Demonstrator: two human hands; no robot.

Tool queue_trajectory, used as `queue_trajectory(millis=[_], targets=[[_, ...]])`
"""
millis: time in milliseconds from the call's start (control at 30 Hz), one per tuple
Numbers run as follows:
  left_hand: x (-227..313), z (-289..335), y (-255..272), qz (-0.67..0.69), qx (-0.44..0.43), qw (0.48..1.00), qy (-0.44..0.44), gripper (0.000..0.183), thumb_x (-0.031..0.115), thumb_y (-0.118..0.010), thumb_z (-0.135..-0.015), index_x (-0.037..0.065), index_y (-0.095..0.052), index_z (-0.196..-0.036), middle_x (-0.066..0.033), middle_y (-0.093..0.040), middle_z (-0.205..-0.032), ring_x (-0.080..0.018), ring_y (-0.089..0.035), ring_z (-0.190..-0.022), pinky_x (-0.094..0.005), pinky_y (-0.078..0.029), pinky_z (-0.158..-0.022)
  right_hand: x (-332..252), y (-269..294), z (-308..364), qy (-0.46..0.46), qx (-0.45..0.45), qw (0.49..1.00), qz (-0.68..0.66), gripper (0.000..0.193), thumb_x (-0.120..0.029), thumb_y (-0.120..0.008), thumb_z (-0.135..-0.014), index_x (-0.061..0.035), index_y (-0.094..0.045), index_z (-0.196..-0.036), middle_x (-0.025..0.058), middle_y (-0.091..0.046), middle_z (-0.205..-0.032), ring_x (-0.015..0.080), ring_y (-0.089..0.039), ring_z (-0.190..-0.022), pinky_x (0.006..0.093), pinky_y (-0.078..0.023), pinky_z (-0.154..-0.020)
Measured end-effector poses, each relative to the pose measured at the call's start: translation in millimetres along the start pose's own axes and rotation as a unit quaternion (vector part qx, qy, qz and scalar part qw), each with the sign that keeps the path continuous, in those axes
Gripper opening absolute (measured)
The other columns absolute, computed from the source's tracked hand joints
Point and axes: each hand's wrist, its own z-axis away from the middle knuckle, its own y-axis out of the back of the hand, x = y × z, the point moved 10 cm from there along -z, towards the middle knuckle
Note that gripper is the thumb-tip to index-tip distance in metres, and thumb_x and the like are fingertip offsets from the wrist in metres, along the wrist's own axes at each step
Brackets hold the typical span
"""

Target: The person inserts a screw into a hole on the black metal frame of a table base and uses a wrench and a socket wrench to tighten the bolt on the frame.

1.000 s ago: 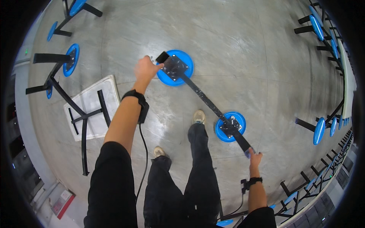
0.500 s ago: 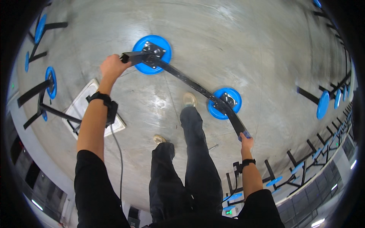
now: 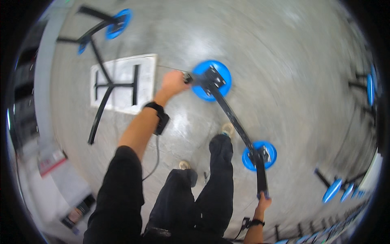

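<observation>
Left hand [image 3: 174, 82] has its fingers wrapped round one end of the black frame [image 3: 235, 119], right hand [image 3: 264, 201] clamped on the other. Frame's ahead-right of the legs [image 3: 221, 175], long axis running far-left to near-right.

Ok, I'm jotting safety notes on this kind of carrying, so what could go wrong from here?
The black frame is held near its two ends: if the left fingers or right fingers slip, it could swing or drop toward the right shoe. The cable hanging from the left wrist strap might snag. A turn leftward could knock the second frame at the white board.
</observation>
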Motion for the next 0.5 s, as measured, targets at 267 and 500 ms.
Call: queue_trajectory(millis=[267, 500], targets=[[-240.7, 274.1, 16.2, 0.168, 0.093, 0.966, 0.172, 0.042, 0.044, -0.071, -0.06, 0.003, -0.066, -0.068, -0.018, -0.062, -0.066, -0.0342, -0.061, -0.064, -0.0417, -0.05, -0.06, -83.4, 63.2, 74.4, 0.197, 0.031, 0.951, 0.235, 0.052, -0.042, -0.071, -0.067, 0.0062, -0.066, -0.086, 0.0213, -0.065, -0.08, 0.0297, -0.063, -0.072, 0.0415, -0.049, -0.067], [-455.5, 577.4, -60.1, 0.282, 0.127, 0.909, 0.278, 0.044, 0.044, -0.071, -0.058, 0.003, -0.066, -0.074, -0.0192, -0.062, -0.068, -0.0328, -0.062, -0.066, -0.0412, -0.05, -0.06, -224.8, 64.9, 298.1, 0.49, 0.049, 0.842, 0.22, 0.052, -0.029, -0.075, -0.055, 0.0089, -0.057, -0.085, 0.0246, -0.06, -0.084, 0.0377, -0.059, -0.079, 0.0434, -0.046, -0.072]])
